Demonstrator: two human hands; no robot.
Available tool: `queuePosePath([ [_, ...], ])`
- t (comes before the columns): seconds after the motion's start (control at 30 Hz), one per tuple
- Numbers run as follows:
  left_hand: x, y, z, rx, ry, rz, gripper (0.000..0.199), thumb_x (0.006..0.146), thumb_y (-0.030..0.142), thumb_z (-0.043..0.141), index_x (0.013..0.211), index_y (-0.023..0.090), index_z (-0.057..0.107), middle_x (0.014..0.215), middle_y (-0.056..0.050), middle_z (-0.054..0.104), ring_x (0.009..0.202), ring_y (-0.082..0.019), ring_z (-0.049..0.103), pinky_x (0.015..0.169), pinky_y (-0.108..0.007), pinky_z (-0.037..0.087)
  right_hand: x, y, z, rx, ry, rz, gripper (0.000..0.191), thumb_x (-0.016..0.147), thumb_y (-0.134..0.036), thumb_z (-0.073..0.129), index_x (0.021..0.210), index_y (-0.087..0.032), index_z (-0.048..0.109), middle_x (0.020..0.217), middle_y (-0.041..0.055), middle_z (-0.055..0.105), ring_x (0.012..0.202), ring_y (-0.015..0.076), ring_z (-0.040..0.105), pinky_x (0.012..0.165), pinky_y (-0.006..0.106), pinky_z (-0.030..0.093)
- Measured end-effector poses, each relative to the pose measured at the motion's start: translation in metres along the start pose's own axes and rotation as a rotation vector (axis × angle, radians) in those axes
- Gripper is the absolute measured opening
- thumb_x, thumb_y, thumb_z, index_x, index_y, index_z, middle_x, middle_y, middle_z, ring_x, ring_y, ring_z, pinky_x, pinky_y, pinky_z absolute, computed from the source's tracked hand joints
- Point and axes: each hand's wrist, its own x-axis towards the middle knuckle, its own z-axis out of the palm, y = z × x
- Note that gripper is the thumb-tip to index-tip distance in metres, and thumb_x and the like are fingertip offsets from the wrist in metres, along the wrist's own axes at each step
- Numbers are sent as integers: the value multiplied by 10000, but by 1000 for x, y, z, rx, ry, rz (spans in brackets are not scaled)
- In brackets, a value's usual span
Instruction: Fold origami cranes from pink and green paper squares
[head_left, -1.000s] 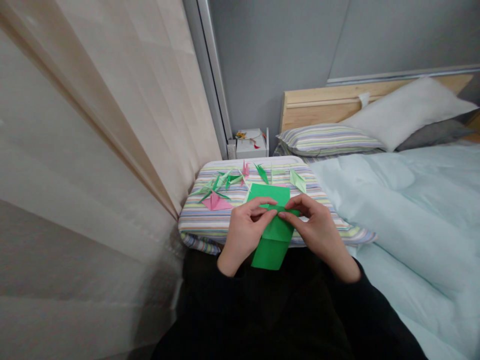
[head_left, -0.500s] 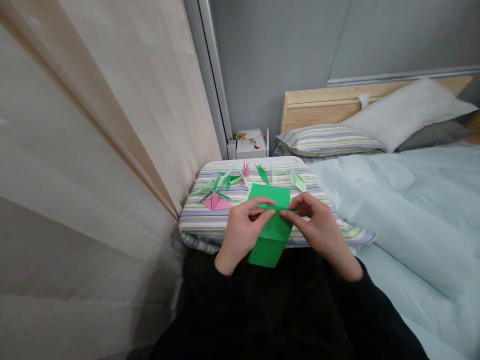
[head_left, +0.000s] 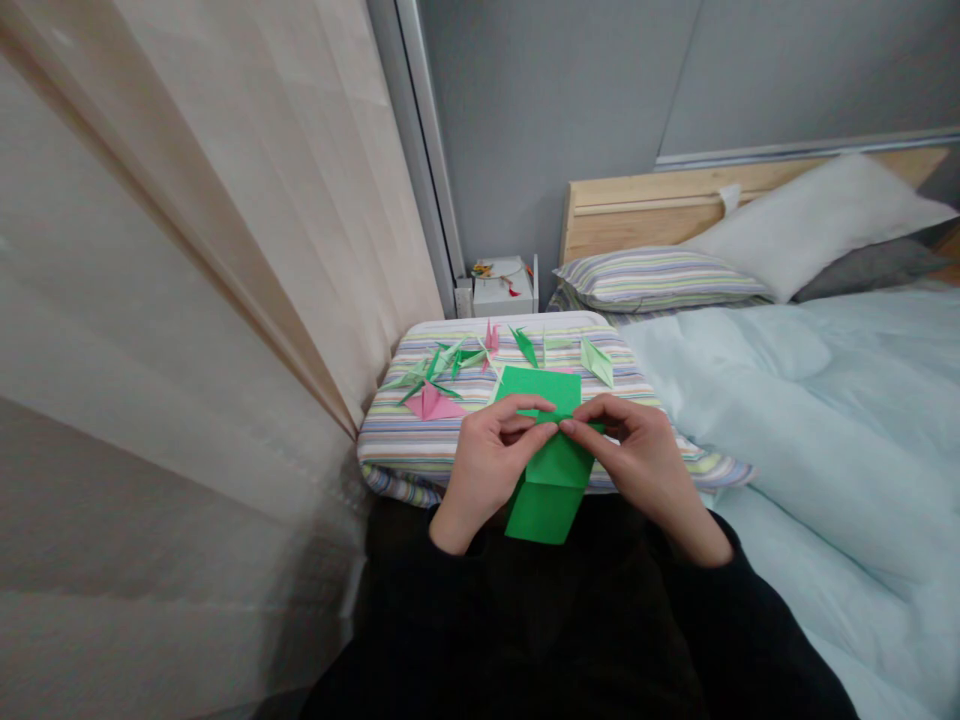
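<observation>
Striped cloth [head_left: 416,442] covers the table [head_left: 577,319], and above its near edge hangs the smooth green paper [head_left: 556,466], a creased oblong. Left hand [head_left: 489,450] and right hand [head_left: 639,446] each have it in a pinched grip, thumb against forefinger, nearly meeting mid-sheet. Pointed paper figures [head_left: 430,402], green and pink, lie beyond; the front-left stretch of cloth leaves room. Rumpled pale-blue bedding [head_left: 810,400] borders the right. Since half a second ago, the pinches have drawn closer and the paper's lower end has swung slightly right.
</observation>
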Motion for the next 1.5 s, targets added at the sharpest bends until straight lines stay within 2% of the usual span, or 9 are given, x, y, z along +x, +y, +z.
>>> queuePosePath([
  [0.37, -1, 4, 2, -50, 56, -41, 212, 781, 283, 796, 939, 168, 711, 578, 28, 664, 496, -91, 547, 486, -192, 402, 3, -7, -2, 34, -6, -5, 188, 839, -352, 749, 742, -199, 699, 743, 23, 701, 696, 185, 605, 645, 321, 449],
  [0.53, -1, 4, 3, -57, 87, -83, 304, 772, 291, 805, 1035, 162, 724, 617, 13, 711, 510, -106, 596, 502, -197, 452, 3, -7, 1, 59, 24, -4, 185, 818, -341, 760, 727, -206, 674, 732, 21, 692, 694, 186, 607, 643, 325, 456],
  [0.7, 1, 0, 6, -57, 180, -86, 204, 728, 289, 833, 836, 131, 760, 803, -71, 793, 711, -183, 732, 673, -263, 577, 3, -9, 6, 120, 92, 5, 183, 778, -321, 784, 736, -216, 640, 705, 4, 663, 670, 176, 606, 623, 312, 470],
  [0.93, 2, -3, 5, -49, 212, -88, 211, 713, 311, 848, 803, 136, 771, 757, -57, 786, 667, -171, 715, 629, -253, 566, 4, -7, 8, 132, 122, 52, 210, 753, -363, 816, 741, -211, 671, 702, 14, 674, 622, 165, 583, 556, 297, 433],
  [1.1, 3, -5, 5, -49, 263, -82, 240, 704, 336, 854, 794, 132, 766, 761, -62, 782, 660, -171, 703, 622, -262, 559, 4, -5, 12, 223, 150, 126, 332, 710, -414, 846, 921, -207, 695, 760, 30, 721, 674, 186, 649, 583, 298, 488],
  [1.17, 2, -5, 6, -56, 256, -68, 243, 715, 339, 850, 814, 134, 764, 765, -60, 780, 657, -164, 698, 618, -256, 550, 5, -2, 13, 259, 126, 176, 343, 692, -437, 855, 887, -199, 703, 732, 25, 711, 644, 177, 635, 566, 291, 486],
  [1.27, -1, -2, 6, -39, 175, -50, 248, 759, 322, 822, 931, 150, 776, 699, -29, 751, 600, -135, 655, 563, -228, 505, 5, 2, 12, 308, 110, 226, 326, 697, -466, 852, 780, -190, 698, 666, 11, 672, 574, 153, 576, 520, 275, 445],
  [1.37, -3, 1, 6, -22, 90, -51, 243, 788, 302, 796, 985, 160, 783, 626, -3, 707, 543, -110, 601, 526, -212, 474, 5, 5, 9, 267, 112, 231, 313, 735, -472, 829, 805, -189, 717, 614, -7, 625, 513, 129, 489, 476, 264, 373],
  [1.5, -3, 2, 5, -62, 85, -77, 244, 776, 306, 803, 969, 157, 780, 693, -21, 737, 600, -129, 651, 570, -225, 538, 5, 5, 7, 167, 134, 181, 272, 776, -457, 793, 808, -194, 731, 589, -17, 578, 511, 126, 435, 474, 265, 328],
])
